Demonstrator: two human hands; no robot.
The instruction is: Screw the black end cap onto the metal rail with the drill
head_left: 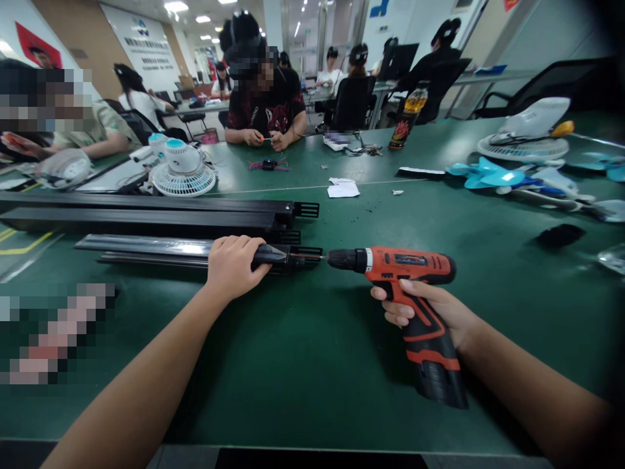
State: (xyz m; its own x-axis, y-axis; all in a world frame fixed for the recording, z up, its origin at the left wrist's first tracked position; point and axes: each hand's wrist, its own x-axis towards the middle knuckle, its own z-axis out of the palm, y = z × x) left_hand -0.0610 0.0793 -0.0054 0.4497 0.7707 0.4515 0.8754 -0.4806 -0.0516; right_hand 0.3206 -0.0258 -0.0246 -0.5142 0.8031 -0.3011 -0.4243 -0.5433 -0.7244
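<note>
My right hand (420,303) grips the handle of an orange and black cordless drill (410,260), its chuck pointing left. The thin bit (323,258) reaches the slotted black end piece (306,254) of a long black profile (146,245); whether it touches a screw I cannot tell. Wrapped over the profile near that end is my left hand (237,264), closed around it. The profile lies flat on the green table (293,378). Just behind it rest more long black profiles (146,218) with similar slotted ends.
Past the profiles stands a white and blue fan (183,166). White paper scraps (343,188) and a drink bottle (409,120) are farther back. Blue fan blades (488,172) and a black brush-like piece (560,235) lie right. A person (266,98) works across the table.
</note>
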